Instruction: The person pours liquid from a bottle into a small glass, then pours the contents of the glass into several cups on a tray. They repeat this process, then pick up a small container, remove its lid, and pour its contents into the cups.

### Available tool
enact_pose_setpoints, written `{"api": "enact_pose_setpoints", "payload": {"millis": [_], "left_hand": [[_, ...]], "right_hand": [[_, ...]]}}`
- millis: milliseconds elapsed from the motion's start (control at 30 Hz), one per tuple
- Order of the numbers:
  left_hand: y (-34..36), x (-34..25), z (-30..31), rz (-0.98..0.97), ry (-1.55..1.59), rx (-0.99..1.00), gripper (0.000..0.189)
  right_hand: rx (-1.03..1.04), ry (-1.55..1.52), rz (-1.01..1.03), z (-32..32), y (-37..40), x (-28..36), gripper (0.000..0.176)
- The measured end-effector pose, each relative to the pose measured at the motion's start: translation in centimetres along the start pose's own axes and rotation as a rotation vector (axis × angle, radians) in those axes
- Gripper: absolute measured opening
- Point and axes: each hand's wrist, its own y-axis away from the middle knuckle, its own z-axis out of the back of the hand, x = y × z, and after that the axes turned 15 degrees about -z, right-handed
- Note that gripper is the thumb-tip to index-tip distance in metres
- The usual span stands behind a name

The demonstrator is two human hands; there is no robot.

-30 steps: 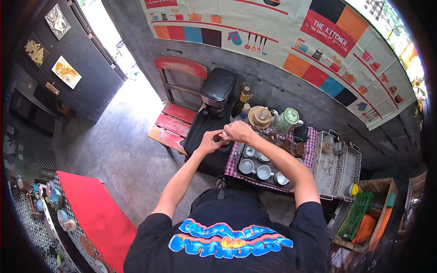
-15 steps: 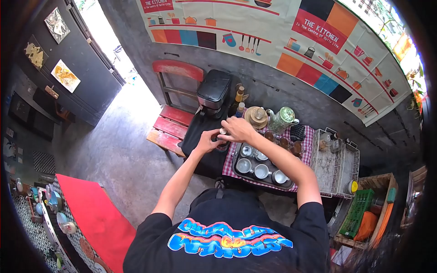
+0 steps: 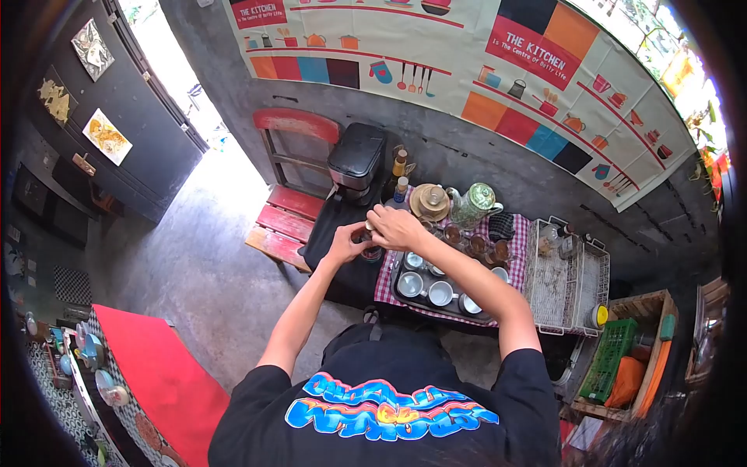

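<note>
Both hands meet over the black-covered table (image 3: 354, 280), left of the cups. My left hand (image 3: 348, 243) has its fingers curled round something small that they mostly hide. From above, my right hand (image 3: 393, 227) pinches a small pale piece at the same spot. Just under the hands a dark round jar or glass (image 3: 372, 254) shows in part. Beside them, a dark tray (image 3: 405, 300) holds several white cups (image 3: 440, 293). Beyond the right hand stand a small bottle (image 3: 401, 189) and a stack of brownish dishes (image 3: 429, 202).
A black coffee machine (image 3: 356, 159) stands behind the hands, by a red wooden chair (image 3: 292, 214). Right of the cups are a green-lidded glass pitcher (image 3: 480, 201), a white wire rack (image 3: 556, 284) and a wooden crate (image 3: 654, 311). A red-topped table (image 3: 156, 373) is at the lower left.
The whole view has shifted slightly, so the hands and table appear a little further left. Both hands remain together, with the right hand's fingers slightly turned.
</note>
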Motion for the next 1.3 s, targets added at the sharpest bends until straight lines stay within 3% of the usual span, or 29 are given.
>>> {"api": "enact_pose_setpoints", "payload": {"millis": [200,400,600,700,800,900,1000,1133,1233,1300], "left_hand": [[-0.2,0.2,0.1,0.055,-0.037,0.026,0.048],[-0.1,-0.3,-0.1,0.02,-0.042,-0.008,0.049],[0.2,0.2,0.3,0.034,-0.119,0.011,0.049],[0.0,-0.1,0.1,0.038,-0.094,-0.01,0.048],[0.3,0.6,0.0,0.042,-0.082,-0.022,0.048],[0.6,1.5,0.1,0.049,-0.103,-0.018,0.051],[0.7,1.4,-0.2,0.037,-0.087,-0.028,0.054],[0.5,0.8,-0.5,0.046,0.009,-0.063,0.055],[0.7,0.8,-0.6,0.051,0.007,-0.09,0.054],[0.7,0.7,-1.0,-0.048,-0.133,-0.146,0.051]], "right_hand": [[0.084,-0.059,-0.198,0.3,-1.1,0.7,0.047],[0.202,-0.306,-0.095,-0.2,-2.2,-0.7,0.03],[0.168,-0.349,0.006,0.0,-2.5,-0.5,0.033],[0.109,-0.332,-0.094,0.5,-2.2,-0.1,0.031],[0.218,-0.429,-0.183,1.0,-2.5,-0.1,0.031],[0.111,-0.451,-0.028,1.1,-2.8,-0.5,0.029],[0.057,-0.567,-0.028,2.6,-2.4,-0.6,0.03],[0.102,-0.832,-0.275,1.6,-0.4,-1.1,0.031],[-0.001,-1.035,-0.412,0.4,1.9,-1.0,0.033],[-0.076,-1.041,-0.461,-2.6,3.1,-1.9,0.038]]}}
